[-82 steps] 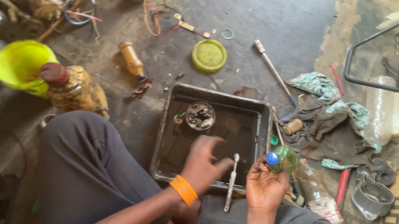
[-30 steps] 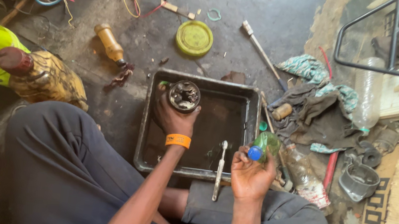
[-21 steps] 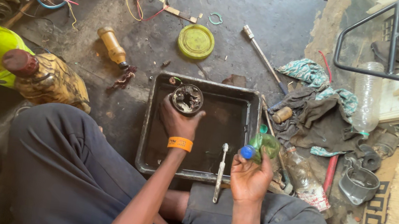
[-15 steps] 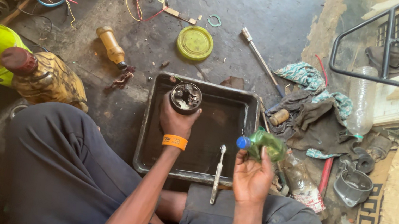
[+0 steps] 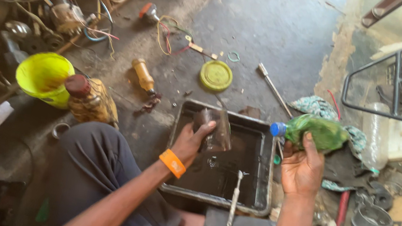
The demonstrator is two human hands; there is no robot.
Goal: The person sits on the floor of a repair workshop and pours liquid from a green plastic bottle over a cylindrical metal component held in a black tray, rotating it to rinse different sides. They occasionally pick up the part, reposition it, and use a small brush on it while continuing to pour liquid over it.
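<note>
Your left hand (image 5: 190, 140) is clamped on a round, dark metal part (image 5: 213, 129), lifted and tilted above the far left corner of the black tray (image 5: 265, 176), which lies on the floor between your knees and holds dark, oily liquid. An orange wristband (image 5: 173, 163) sits on that wrist. Your right hand (image 5: 301, 168) is closed around a green plastic bottle (image 5: 315, 132) with a blue cap (image 5: 277, 129); the bottle lies nearly level, cap pointing toward nine o'clock, just past the tray's right rim at about three o'clock. The two hands are well apart, each gripping its own item, and bottle and part do not touch. A slim metal tool (image 5: 235, 199) rests across the tray's near rim at six o'clock, one end in the liquid. Beyond the tray at twelve o'clock lies a yellow-green lid (image 5: 216, 75), with a long metal rod (image 5: 273, 88) at one o'clock (lying flat on the concrete). At ten o'clock an amber bottle (image 5: 143, 74) lies on its side; at nine o'clock stand a yellow funnel (image 5: 44, 76) and a brown jar with a red cap (image 5: 88, 100), touching each other. Rags (image 5: 313, 106) are heaped at two o'clock, and a metal cup (image 5: 371, 223) sits at four o'clock.
</note>
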